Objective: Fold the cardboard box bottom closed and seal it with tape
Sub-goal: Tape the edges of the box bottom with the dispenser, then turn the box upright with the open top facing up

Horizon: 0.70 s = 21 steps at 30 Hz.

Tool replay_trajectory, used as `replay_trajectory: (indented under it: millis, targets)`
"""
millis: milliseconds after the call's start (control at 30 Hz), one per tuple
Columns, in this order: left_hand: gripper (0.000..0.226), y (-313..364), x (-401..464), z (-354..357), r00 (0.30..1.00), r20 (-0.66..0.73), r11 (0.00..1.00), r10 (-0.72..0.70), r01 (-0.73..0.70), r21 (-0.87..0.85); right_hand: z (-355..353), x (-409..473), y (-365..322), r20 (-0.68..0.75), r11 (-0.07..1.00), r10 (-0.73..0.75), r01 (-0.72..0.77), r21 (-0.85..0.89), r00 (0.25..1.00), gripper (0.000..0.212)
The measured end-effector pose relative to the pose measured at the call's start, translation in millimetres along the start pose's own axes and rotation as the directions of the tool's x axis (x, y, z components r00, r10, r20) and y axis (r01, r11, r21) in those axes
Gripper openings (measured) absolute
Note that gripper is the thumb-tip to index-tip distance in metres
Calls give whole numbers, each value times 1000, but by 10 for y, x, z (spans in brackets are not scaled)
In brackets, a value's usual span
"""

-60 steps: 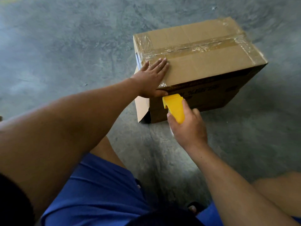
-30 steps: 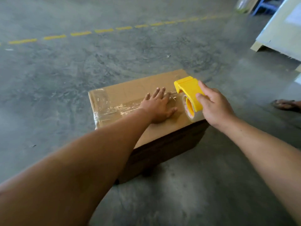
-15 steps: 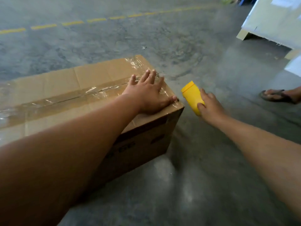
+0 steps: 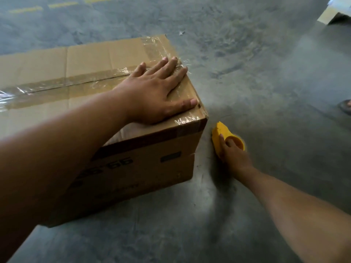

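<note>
While both bare forearms reach forward from the bottom of the frame, the right hand (image 4: pixel 232 155) is the nearer one, low down by the grey concrete floor (image 4: pixel 266 82). Its fingers are curled round a yellow tape dispenser (image 4: pixel 221 134), gripping it from behind, with one fingertip lying along the yellow body and the others wrapped over its rounded end. That rounded end is blurred, so the roll itself cannot be made out. The dispenser sits just beside the lower right corner of the cardboard box (image 4: pixel 133 168), apart from it; whether it touches the floor I cannot tell.

Further on, the box stands on the floor with its closed flaps facing up and dark print on its near side wall. A strip of clear tape (image 4: pixel 62 86) runs along the centre seam of the top, and more shiny tape crosses the right end and wraps over the near right corner.

The left hand (image 4: pixel 155 93) lies flat on the top of the box at its right end, palm down, fingers straight and slightly spread, the thumb stretched along the near edge toward the corner. It presses on the taped cardboard and grips nothing.

Beyond the box, faint yellow dashes (image 4: pixel 62 4) mark the floor. At the far right a pale board corner (image 4: pixel 330 13) shows at the top edge, and part of a sandalled foot (image 4: pixel 346 106) shows at the side edge.
</note>
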<state>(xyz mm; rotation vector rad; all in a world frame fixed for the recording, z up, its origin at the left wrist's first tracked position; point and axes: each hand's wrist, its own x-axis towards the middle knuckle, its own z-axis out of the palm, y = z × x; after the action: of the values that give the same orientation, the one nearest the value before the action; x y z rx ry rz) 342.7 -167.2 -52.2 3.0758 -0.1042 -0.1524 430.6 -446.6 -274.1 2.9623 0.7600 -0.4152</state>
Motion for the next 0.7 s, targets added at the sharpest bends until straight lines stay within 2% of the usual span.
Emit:
replay_trajectory:
  millis: [100, 233, 267, 333, 400, 433, 533, 633, 700]
  targets:
    - [97, 5, -11, 8, 1000, -5, 1000, -13, 13, -8, 63, 53, 17, 21, 999, -25, 25, -22, 999, 83]
    - [96, 23, -30, -4, 999, -37, 999, -30, 29, -39, 5, 97, 21, 28, 998, 48, -49, 29, 998, 79]
    - [95, 20, -36, -15, 998, -42, 998, -38, 36, -50, -80, 127, -31, -16, 994, 88, -87, 63, 996, 72]
    - [91, 3, -57, -40, 997, -49, 997, -53, 50, -63, -406, 191, -212, -131, 939, 164, -114, 325, 978, 55]
    - [85, -50, -100, -73, 996, -46, 994, -79, 75, -83, -922, 242, -428, -243, 805, 168, 10, 594, 955, 46]
    - [82, -99, -138, -91, 994, -43, 990, -100, 96, -100, -1213, 239, -545, -306, 740, 145, 103, 665, 941, 45]
    - [80, -380, -344, -131, 981, -28, 974, -193, 189, -124, -2008, 176, -938, -464, 597, 37, 353, 721, 885, 45]
    - [80, -841, -620, -144, 947, -28, 942, -321, 316, -115, -2490, 228, -1294, -548, 651, -111, 477, 590, 829, 35]
    - [81, -1184, -807, -153, 910, -30, 906, -414, 408, -114, -2666, 344, -1501, -521, 721, -226, 501, 479, 823, 45]
